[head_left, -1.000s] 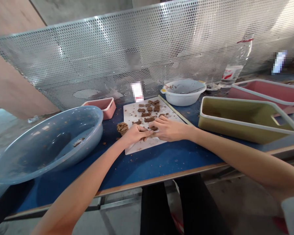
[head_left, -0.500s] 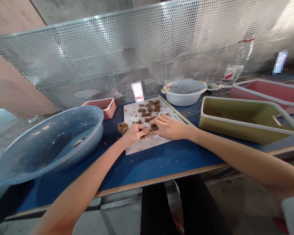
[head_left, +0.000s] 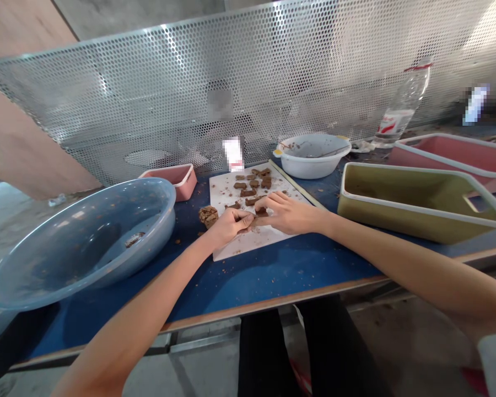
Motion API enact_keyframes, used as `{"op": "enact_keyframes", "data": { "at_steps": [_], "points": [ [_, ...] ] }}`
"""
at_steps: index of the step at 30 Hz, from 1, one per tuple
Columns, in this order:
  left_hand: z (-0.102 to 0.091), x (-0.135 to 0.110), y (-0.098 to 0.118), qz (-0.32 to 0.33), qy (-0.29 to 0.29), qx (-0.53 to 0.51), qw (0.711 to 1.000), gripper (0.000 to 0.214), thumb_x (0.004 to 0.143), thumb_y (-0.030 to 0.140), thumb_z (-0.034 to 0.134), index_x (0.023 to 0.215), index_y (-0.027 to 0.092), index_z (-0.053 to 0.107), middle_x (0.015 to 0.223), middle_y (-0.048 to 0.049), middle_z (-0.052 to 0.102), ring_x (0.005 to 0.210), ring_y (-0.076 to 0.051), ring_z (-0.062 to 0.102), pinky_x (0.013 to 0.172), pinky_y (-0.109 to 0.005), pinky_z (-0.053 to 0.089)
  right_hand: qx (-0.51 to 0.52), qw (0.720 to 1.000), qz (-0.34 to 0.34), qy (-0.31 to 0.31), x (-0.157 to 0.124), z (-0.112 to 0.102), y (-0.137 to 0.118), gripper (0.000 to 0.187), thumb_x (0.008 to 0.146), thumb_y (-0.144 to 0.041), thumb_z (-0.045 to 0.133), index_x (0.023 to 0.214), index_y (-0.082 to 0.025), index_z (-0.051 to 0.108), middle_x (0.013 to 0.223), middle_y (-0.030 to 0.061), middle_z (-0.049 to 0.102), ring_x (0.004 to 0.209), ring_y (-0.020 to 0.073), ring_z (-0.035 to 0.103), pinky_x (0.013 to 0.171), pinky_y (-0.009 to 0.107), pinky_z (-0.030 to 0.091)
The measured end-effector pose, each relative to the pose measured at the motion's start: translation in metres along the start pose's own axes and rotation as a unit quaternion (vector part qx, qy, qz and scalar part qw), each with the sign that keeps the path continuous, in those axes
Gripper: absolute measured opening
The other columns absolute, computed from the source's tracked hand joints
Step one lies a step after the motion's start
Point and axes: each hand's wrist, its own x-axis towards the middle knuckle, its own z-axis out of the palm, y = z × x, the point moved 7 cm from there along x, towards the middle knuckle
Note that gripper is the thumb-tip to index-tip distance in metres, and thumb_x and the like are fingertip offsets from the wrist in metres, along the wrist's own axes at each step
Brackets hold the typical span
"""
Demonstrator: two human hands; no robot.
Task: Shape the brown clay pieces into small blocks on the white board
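Both hands meet over the near half of a white board. My left hand pinches a piece of brown clay between thumb and fingers. From the other side, my right hand closes its curled fingers on the same piece; much of it is hidden. Several small shaped clay pieces lie behind the hands on the board, some bone-like in outline, with crumbs around them. A rough lump of brown clay sits at the board's left edge, close to my left hand.
A big blue basin stands left, with a small pink box behind it. White basin, olive bin, pink bin and plastic bottle are to the right. A perforated metal screen rises behind the blue table.
The fingers have shifted slightly around the clay, and a little more of it shows between the hands. The whole view has moved a touch; the other things stay in place.
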Motion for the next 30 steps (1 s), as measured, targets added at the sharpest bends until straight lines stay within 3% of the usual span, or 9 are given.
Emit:
{"op": "enact_keyframes", "data": {
  "at_steps": [5,9,16,23,26,30],
  "points": [
    [-0.001,0.001,-0.002,0.017,0.002,-0.031,0.999,0.052,0.09,0.065,0.08,0.089,0.013,0.08,0.066,0.0007,0.051,0.059,-0.01,0.033,0.058,-0.03,0.025,-0.005,1.0,0.005,0.003,-0.002,0.0,0.006,0.071,0.098,-0.003,0.049,0.16,-0.036,0.052,0.134,0.0111,0.057,0.112,0.0283,0.049,0.096,0.043,0.041],
    [-0.002,0.001,-0.002,0.01,0.014,-0.037,0.999,0.051,0.09,0.061,0.081,0.101,0.011,0.083,0.067,0.0009,0.051,0.06,-0.01,0.034,0.058,-0.029,0.025,-0.005,1.0,-0.005,0.004,-0.004,-0.002,0.009,0.066,0.1,-0.006,0.048,0.16,-0.033,0.051,0.134,0.0109,0.059,0.112,0.0283,0.048,0.096,0.044,0.041],
    [-0.005,-0.003,0.007,0.007,0.027,0.008,1.0,0.052,0.091,0.062,0.081,0.078,0.012,0.074,0.07,-0.0013,0.056,0.059,-0.009,0.039,0.057,-0.027,0.028,0.002,1.0,-0.01,0.005,-0.002,-0.005,0.005,0.057,0.104,-0.012,0.049,0.158,-0.029,0.055,0.133,0.0114,0.06,0.111,0.0284,0.047,0.095,0.045,0.041],
    [-0.006,-0.005,-0.01,-0.037,0.073,0.036,0.996,0.052,0.091,0.062,0.08,0.073,0.014,0.071,0.06,0.0015,0.048,0.055,-0.01,0.035,0.055,-0.028,0.025,-0.007,1.0,-0.007,-0.012,0.0,-0.006,-0.002,0.04,0.101,-0.014,0.055,0.137,-0.025,0.069,0.134,0.0121,0.061,0.111,0.029,0.048,0.095,0.045,0.04],
    [-0.006,-0.007,-0.004,-0.041,0.095,0.061,0.993,0.053,0.088,0.063,0.081,0.073,0.014,0.073,0.06,0.0024,0.047,0.055,-0.009,0.035,0.054,-0.027,0.024,-0.016,1.0,-0.004,-0.013,0.001,-0.009,-0.004,0.031,0.1,-0.014,0.057,0.127,-0.023,0.071,0.133,0.0127,0.06,0.111,0.0292,0.048,0.095,0.045,0.04],
    [-0.003,-0.01,0.011,-0.028,0.119,0.092,0.988,0.055,0.089,0.064,0.078,0.068,0.014,0.072,0.06,0.0017,0.05,0.056,-0.009,0.037,0.055,-0.026,0.027,-0.022,1.0,0.0,-0.009,0.002,-0.012,-0.005,0.03,0.1,-0.013,0.057,0.126,-0.023,0.07,0.133,0.0138,0.058,0.113,0.0298,0.048,0.096,0.045,0.04]
  ]
}}
